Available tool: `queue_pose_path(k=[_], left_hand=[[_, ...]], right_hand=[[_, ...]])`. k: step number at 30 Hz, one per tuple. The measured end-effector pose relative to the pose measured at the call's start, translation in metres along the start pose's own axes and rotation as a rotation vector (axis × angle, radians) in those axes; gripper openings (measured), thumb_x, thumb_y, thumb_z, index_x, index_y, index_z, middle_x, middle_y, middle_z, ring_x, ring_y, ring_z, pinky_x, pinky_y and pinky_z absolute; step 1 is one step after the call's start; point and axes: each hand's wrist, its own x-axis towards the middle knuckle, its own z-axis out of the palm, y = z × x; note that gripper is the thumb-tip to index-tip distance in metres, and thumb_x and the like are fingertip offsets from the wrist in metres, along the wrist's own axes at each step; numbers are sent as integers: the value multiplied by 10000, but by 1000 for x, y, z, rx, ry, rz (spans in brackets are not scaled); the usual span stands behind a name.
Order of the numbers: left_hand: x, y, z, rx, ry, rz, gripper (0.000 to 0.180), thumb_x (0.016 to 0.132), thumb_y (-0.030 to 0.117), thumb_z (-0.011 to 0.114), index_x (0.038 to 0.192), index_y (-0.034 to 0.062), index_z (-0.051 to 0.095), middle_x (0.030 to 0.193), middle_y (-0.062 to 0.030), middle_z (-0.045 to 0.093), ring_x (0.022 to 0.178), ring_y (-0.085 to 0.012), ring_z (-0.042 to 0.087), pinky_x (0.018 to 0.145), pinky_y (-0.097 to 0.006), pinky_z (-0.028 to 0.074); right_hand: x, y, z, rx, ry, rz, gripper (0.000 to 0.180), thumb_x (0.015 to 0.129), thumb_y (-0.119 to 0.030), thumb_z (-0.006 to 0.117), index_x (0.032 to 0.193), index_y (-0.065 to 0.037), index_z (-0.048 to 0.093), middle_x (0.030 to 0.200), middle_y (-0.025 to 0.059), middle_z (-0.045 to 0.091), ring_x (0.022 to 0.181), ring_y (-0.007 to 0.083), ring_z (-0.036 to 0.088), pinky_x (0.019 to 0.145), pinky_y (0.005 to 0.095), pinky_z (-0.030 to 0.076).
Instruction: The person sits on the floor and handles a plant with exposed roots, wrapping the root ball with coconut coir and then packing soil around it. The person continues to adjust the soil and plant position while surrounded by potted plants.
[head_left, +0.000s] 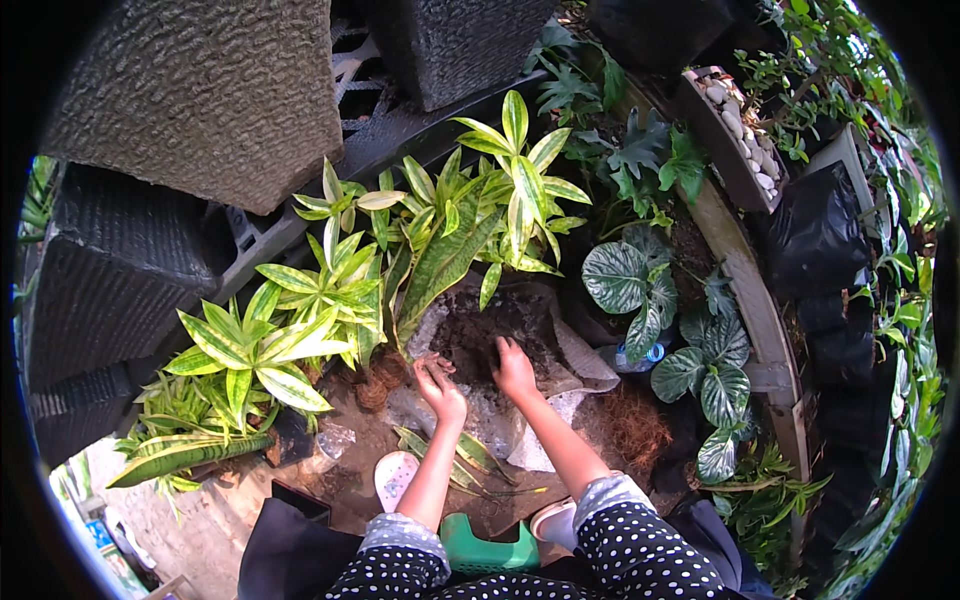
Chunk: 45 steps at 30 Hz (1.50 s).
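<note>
Dark loose soil (pixel 470 335) lies in an opened whitish sack (pixel 585 365) on the ground before me. Over its right part, my right hand (pixel 513 368) is down at the soil with its fingers curled in; the fingertips are partly hidden. My left hand (pixel 440 388) is at the sack's left side, soil-smeared, its fingers apart and slightly bent, with nothing clearly held. Just beyond it rises a long mottled snake plant leaf (pixel 445 265). A brown fibrous clump (pixel 378 382) sits left of my left hand.
Yellow-green variegated plants (pixel 255 350) crowd the left. Large dark textured planters (pixel 210 90) stand behind them. At right are a clear bottle with a blue cap (pixel 645 357), coconut-like fibre (pixel 632 435), dark-leaved plants (pixel 725 395) and a curved edging (pixel 750 290). A green stool (pixel 488 545) is below me.
</note>
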Motion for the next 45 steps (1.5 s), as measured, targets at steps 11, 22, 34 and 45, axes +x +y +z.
queue_pose_path(k=[11,22,34,45], left_hand=[[-14,19,1,222,90,198,168,954,139,413,1046,-2,419,927,-103,506,824,-172,513,776,-285,415],[-43,100,10,-1,88,212,175,957,170,413,1026,9,417,898,-90,508,780,-148,514,666,-253,443],[-64,211,-15,-182,-70,308,180,962,216,410,1050,62,443,896,-24,505,786,-101,508,624,-224,432],[-64,344,-45,-82,-473,593,133,963,166,401,1009,53,452,822,-16,490,739,-81,485,640,-213,408]], right_hand=[[-1,16,-20,1185,113,360,316,735,29,636,1045,4,577,967,94,638,867,207,623,765,319,518],[-29,-18,-76,1490,35,530,352,846,-134,602,1151,-13,472,1006,107,589,844,212,609,741,312,534],[-112,-99,-179,1441,24,46,286,894,-118,535,1115,59,495,1008,181,620,894,252,632,770,315,532],[-159,-138,-233,1472,-74,-120,304,798,107,516,1099,85,477,1019,210,594,941,282,608,813,321,532]])
